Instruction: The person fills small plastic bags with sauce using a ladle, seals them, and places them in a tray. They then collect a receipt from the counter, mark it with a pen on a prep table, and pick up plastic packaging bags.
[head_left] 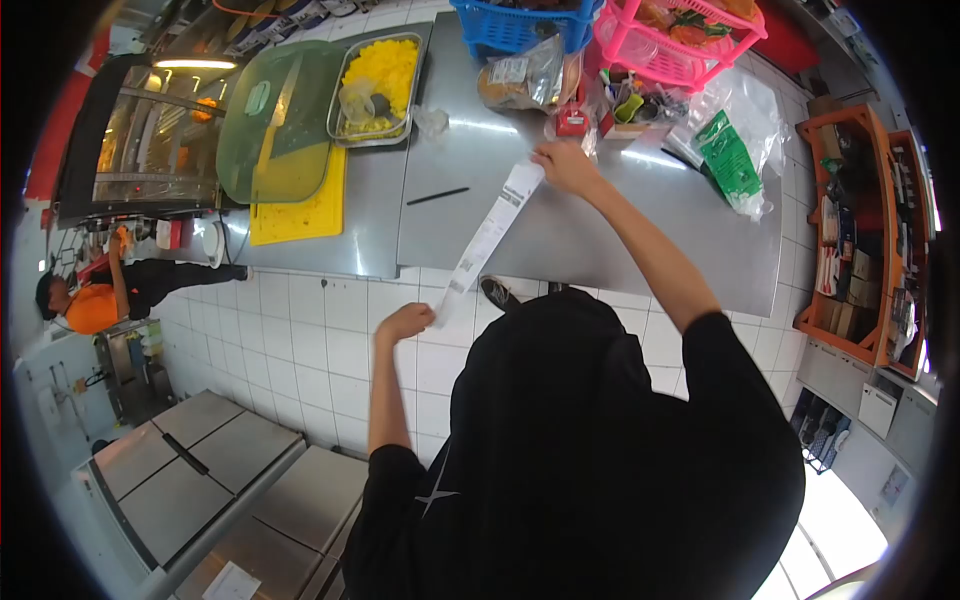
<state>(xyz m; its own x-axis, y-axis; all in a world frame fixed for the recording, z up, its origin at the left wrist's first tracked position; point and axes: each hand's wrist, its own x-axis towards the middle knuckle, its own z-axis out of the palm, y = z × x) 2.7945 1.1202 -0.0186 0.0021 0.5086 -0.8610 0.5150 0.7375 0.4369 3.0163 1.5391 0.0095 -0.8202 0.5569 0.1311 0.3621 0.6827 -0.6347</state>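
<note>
A long white printed receipt [492,232] is stretched at a slant between my two hands, partly over the steel table's front edge. My left hand [407,322] pinches its lower end, out over the tiled floor. Its upper end is gripped by my right hand [566,167], above the table. A black pen-like stick [437,196] lies on the steel to the left of the receipt. Just beyond my right hand sits a small red device [572,121], partly hidden by plastic wrapping.
On the steel table [460,240] stand a tray of yellow food [385,75], a green lid [275,125] over a yellow board [300,215], a blue basket [525,28], a pink basket [665,50] and a green packet [730,160]. A co-worker [92,308] in orange stands far left.
</note>
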